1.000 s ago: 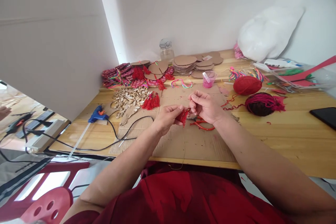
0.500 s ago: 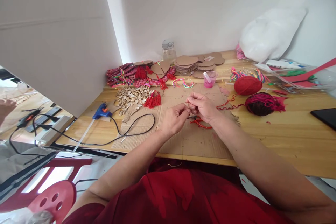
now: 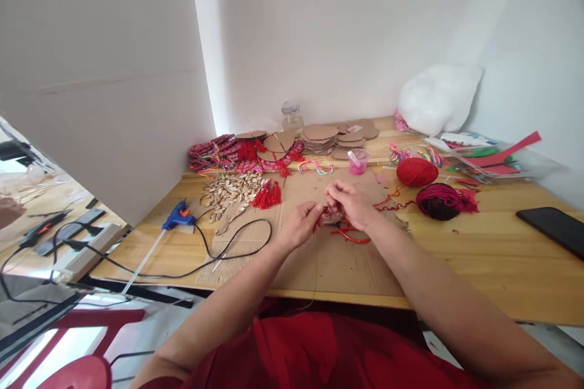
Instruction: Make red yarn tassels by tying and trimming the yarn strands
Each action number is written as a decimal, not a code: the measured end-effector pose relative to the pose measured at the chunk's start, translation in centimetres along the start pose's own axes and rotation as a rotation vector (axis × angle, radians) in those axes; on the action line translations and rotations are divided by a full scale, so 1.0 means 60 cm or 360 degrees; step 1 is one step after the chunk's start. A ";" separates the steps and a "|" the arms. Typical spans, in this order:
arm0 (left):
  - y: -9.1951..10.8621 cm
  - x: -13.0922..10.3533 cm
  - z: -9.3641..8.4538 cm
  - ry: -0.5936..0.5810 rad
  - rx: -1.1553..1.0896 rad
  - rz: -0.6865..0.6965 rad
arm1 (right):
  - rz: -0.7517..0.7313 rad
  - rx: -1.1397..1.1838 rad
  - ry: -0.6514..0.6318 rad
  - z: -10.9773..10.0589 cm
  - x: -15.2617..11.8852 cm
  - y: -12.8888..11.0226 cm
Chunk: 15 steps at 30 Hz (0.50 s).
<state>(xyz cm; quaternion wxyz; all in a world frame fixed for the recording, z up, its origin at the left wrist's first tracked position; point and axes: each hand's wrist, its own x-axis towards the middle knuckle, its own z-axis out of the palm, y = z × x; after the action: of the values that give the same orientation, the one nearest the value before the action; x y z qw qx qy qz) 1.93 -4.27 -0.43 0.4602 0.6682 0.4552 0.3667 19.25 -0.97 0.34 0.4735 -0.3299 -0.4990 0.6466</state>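
Note:
My left hand (image 3: pixel 302 223) is closed, thumb and fingertips pinched at a small dark-red piece (image 3: pixel 330 214) that looks like yarn. Just to its right, my right hand (image 3: pixel 353 203) is also closed, fingers bent together above the piece; what they grip is too small to make out. Under the right hand lies a tool with orange-red handles (image 3: pixel 353 237), partly covered. Both hands are over a cardboard sheet (image 3: pixel 292 264). Red yarn strands (image 3: pixel 387 197) run from near the right hand toward a red yarn ball (image 3: pixel 417 172) and a pink-and-dark yarn ball (image 3: pixel 440 201).
A blue glue gun (image 3: pixel 179 215) with a looping black cable lies left. Seed-like shells (image 3: pixel 232 194) and red tassels (image 3: pixel 267 195) are behind my left hand. Cardboard discs (image 3: pixel 319 137), a pink cup (image 3: pixel 358 161), a plastic tray (image 3: pixel 511 167) and a phone (image 3: pixel 552 230) surround the work area.
The camera view has tilted up, so the table appears lower. More of the dark-red piece shows between my hands, and my fingers have shifted slightly apart.

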 end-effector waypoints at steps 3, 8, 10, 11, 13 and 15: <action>0.001 -0.009 -0.016 0.0009 -0.0284 -0.0088 | -0.0020 0.0027 0.0050 -0.010 0.000 -0.008; -0.005 -0.033 -0.027 0.0253 -0.0382 -0.0050 | -0.0018 -0.0011 0.0077 -0.008 -0.001 -0.012; -0.004 -0.041 -0.029 0.0296 -0.0380 -0.0018 | 0.0010 -0.0124 -0.0016 0.000 -0.004 -0.011; -0.001 -0.044 -0.030 0.0297 -0.0373 -0.0002 | 0.0029 -0.0185 -0.0082 0.006 -0.006 -0.010; 0.006 -0.052 -0.032 0.0281 -0.0347 0.0045 | 0.0084 -0.0274 -0.0202 0.018 -0.012 -0.009; 0.015 -0.060 -0.035 0.0280 -0.0295 0.0111 | 0.0158 -0.0324 -0.0256 0.030 -0.019 -0.007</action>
<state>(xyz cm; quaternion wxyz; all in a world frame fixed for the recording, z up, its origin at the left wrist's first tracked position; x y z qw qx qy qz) -0.85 -7.23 0.83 0.4652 0.6034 0.4346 0.4801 18.15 -2.63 1.21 0.3634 -0.3478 -0.5814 0.6395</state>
